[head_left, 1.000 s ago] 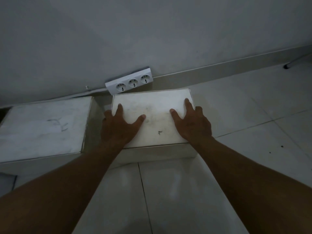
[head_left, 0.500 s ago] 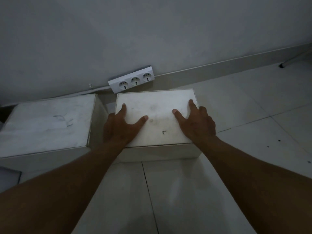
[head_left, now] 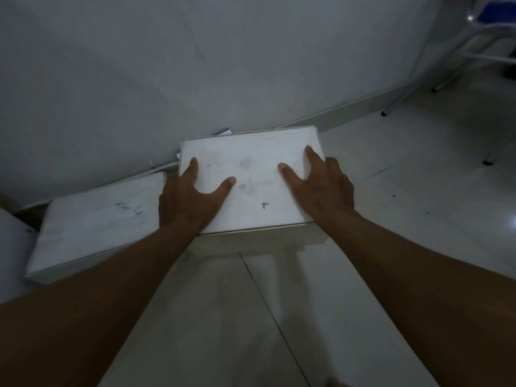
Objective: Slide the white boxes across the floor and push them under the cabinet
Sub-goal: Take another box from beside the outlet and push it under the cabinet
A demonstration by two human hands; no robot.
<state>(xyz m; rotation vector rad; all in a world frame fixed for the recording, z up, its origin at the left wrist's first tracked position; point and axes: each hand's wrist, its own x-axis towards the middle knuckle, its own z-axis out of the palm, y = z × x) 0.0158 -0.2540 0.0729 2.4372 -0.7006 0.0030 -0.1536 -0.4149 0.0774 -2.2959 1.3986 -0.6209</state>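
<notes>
A white box [head_left: 251,174] sits on the tiled floor close to the wall, straight ahead of me. My left hand [head_left: 190,199] grips its left edge, thumb spread across the lid. My right hand [head_left: 321,185] holds the right edge the same way, index finger along the far right corner. A second, larger white box [head_left: 92,222] lies on the floor to the left, its right end touching or nearly touching the first box. No cabinet can be made out.
A white power strip [head_left: 224,132] against the skirting is almost wholly hidden behind the held box. Metal chair legs [head_left: 413,79] stand at the far right. A pale object [head_left: 8,241] cuts in at the left edge. Glossy floor tiles [head_left: 418,219] spread rightwards.
The held box has moved away from me toward the wall and now covers the power strip. Both hands stayed on it. The view has swung right, showing chair legs.
</notes>
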